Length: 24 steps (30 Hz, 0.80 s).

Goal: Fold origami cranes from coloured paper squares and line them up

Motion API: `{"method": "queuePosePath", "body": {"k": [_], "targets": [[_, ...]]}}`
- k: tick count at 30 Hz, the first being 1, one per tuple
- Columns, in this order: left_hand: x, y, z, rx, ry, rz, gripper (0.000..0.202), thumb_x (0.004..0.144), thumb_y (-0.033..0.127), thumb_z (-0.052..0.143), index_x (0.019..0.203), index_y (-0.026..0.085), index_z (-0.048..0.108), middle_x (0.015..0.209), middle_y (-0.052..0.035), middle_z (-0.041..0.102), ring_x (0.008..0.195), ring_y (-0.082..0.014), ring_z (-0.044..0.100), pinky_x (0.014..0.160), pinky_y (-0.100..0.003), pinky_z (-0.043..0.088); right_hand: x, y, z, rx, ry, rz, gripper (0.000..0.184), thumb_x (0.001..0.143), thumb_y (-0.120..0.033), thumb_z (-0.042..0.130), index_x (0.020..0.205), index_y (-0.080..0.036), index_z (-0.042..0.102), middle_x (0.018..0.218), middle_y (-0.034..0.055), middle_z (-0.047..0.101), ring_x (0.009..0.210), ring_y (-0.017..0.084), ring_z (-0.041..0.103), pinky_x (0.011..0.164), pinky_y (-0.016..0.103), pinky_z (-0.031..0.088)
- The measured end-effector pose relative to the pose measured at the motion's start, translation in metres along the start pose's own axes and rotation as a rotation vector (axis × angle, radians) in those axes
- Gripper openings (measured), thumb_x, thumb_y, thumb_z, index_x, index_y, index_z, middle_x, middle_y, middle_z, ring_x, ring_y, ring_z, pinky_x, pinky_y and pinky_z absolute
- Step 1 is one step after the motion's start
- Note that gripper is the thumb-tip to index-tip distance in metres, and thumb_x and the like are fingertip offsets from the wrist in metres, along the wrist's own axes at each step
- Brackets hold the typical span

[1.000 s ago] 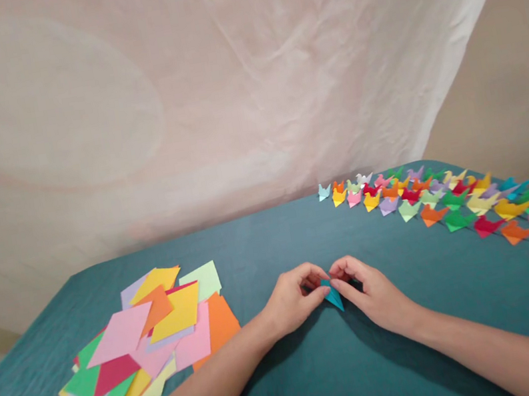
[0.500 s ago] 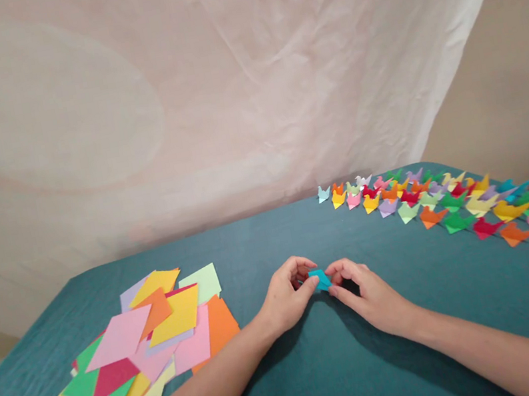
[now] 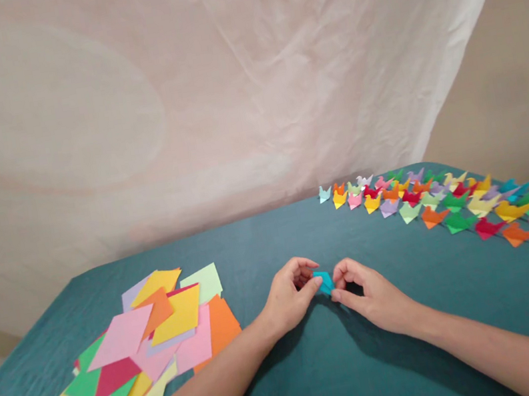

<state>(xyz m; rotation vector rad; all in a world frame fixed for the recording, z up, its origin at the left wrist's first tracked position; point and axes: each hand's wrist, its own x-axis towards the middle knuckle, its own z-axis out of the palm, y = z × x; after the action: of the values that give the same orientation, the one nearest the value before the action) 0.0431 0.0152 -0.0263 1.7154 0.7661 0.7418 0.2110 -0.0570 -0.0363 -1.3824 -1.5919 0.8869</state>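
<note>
Forearms enter from the near edge and meet at the middle of the teal tablecloth (image 3: 325,377). The left hand (image 3: 288,295) and the right hand (image 3: 369,292) face each other just above the cloth. Each is closed to a fingertip pinch on one small blue folded paper (image 3: 324,280) held between them, left hand on its left side, right hand on its right.

The piece looks very light and thin, stiffened a little by its layers. It would crush or take a stray crease under a hard squeeze. A soft pinch on the outer folded edges or points seems the safest hold, leaving the middle free. Its shape is hard to make out: fingertips cover both ends, and its colour is close to that of the cloth. Whether it touches the cloth cannot be told.

To the left, near, lies a loose pile of coloured paper squares (image 3: 142,347), overlapping so that the lower sheets are mostly hidden. Farther off on the right, rows of small folded paper figures (image 3: 448,201) run toward the right edge, where the last ones are cut off. Beyond the table hangs a wrinkled pale sheet (image 3: 178,104).
</note>
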Motion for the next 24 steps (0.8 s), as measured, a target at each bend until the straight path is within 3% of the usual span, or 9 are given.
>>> {"method": "queuePosePath", "body": {"k": [6,14,24], "targets": [[0.0006,-0.0001,-0.0021,-0.078,-0.046,-0.016,0.029,0.078,0.031,0.063,0.099,0.014,0.054,0.079,-0.0022,0.060,0.070,-0.0114,0.056,0.065,-0.023,0.043,0.0020,-0.0006,0.0002,0.086,0.018,-0.002,0.009,0.079,-0.023,0.054,0.078,-0.021,0.045,0.071,-0.0028,0.051,0.068,0.014,0.052,0.063,0.026,0.042],[-0.0009,0.0011,-0.0020,-0.060,-0.064,-0.002,0.029,0.077,0.023,0.062,0.103,0.014,0.052,0.076,-0.0005,0.059,0.067,-0.0099,0.054,0.064,-0.023,0.042,0.0010,-0.0033,-0.0009,0.087,0.028,-0.012,0.007,0.079,-0.023,0.053,0.079,-0.021,0.047,0.072,-0.0024,0.052,0.068,0.014,0.052,0.065,0.027,0.043],[0.0003,-0.0012,-0.0020,-0.115,-0.064,-0.035,0.027,0.078,0.023,0.061,0.102,0.014,0.052,0.071,-0.0001,0.061,0.063,-0.0110,0.057,0.061,-0.022,0.042,0.0011,-0.0055,-0.0001,0.007,0.024,-0.018,0.005,0.084,-0.023,0.050,0.084,-0.019,0.051,0.075,-0.0009,0.058,0.071,0.014,0.054,0.069,0.027,0.041]]}}
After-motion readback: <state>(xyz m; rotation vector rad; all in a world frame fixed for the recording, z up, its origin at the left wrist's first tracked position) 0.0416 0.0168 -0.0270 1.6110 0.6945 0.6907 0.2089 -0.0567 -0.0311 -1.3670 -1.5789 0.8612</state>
